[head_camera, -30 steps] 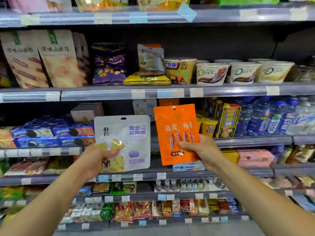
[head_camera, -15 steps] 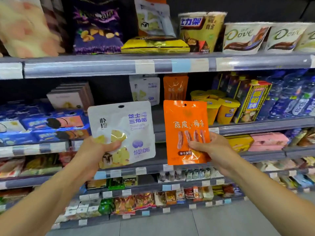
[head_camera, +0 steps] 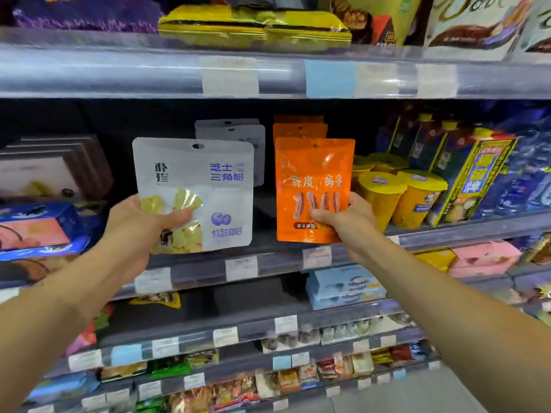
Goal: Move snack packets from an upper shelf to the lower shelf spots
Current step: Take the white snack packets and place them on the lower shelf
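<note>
I'd brought both pkts down level w/ the lower shelf (head_camera: 268, 260): left hand (head_camera: 134, 225) gripping white packet (head_camera: 193, 180), right hand (head_camera: 348, 222) gripping orange packet (head_camera: 313, 174), matching stacks just behind. Placement's next.

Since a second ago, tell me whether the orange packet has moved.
Yes. The orange packet in the right hand has gone forward, toward the matching orange packets standing on the shelf, and now nearly lines up in front of them.
</note>
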A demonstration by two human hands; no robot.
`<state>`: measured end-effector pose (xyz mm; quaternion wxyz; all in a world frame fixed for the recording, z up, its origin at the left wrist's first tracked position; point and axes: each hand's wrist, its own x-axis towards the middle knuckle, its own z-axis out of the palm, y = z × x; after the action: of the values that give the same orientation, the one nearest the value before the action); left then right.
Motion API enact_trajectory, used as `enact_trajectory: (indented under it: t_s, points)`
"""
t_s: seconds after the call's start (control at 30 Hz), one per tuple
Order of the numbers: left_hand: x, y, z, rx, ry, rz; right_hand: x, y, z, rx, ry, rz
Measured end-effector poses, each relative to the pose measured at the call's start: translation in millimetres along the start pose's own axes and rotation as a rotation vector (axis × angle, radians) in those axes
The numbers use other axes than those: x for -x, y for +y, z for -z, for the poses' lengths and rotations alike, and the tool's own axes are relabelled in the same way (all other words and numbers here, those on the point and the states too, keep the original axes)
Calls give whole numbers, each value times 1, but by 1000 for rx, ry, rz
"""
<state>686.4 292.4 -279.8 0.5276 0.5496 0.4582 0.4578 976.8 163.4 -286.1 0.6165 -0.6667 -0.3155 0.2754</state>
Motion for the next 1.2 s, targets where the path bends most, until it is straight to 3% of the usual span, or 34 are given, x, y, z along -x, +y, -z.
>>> enact_trajectory:
  t_s: [0.23, 0.33, 0.5, 0.73, 0.97, 1.2]
  points:
    - [-40, -26, -13, 87, 47, -27, -78, 14, -32, -82, 80, 38]
    - [-49, -30, -19, 107, 12, -64, -104, 23, -41, -11, 43, 22]
    - [-64, -30, -28, 131, -18, -101, -135, 37, -41, -98, -38, 22]
    - [-73, -34, -42, 153, -1, -78, -148, 45, -39, -67, -28, -55]
    - [-78, -36, -45, 168, -19, -69, -145, 56, -44, 151, 91, -6]
    - [-81, -43, -39, 171, -30, -67, -146, 54, -43, 187, 92, 14]
